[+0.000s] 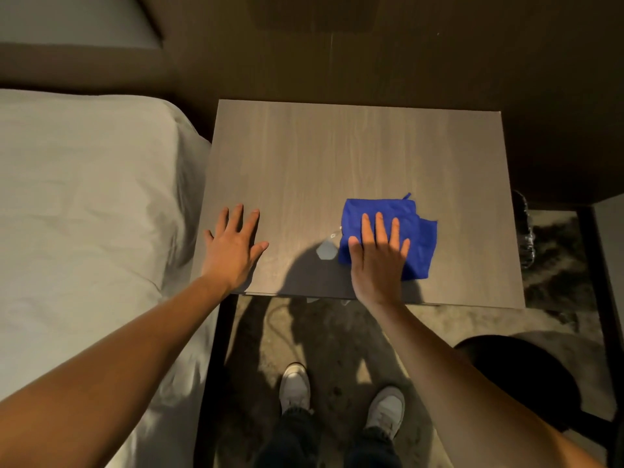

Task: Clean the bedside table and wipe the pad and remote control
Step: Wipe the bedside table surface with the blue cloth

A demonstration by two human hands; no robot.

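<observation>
Bedside table (337, 157) stood beside the bed (84, 197), the person's white shoes (294, 386) nearest on the floor. Left hand (233, 246) lay flat, fingers spread, on its near edge; right hand (380, 255) pressed flat on a blue cloth (418, 238).

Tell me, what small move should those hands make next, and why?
Probably slide the blue cloth away from the body, toward the far bare part of the bedside table. The right hand presses it flat near the front edge; the left hand rests open on the tabletop.
</observation>
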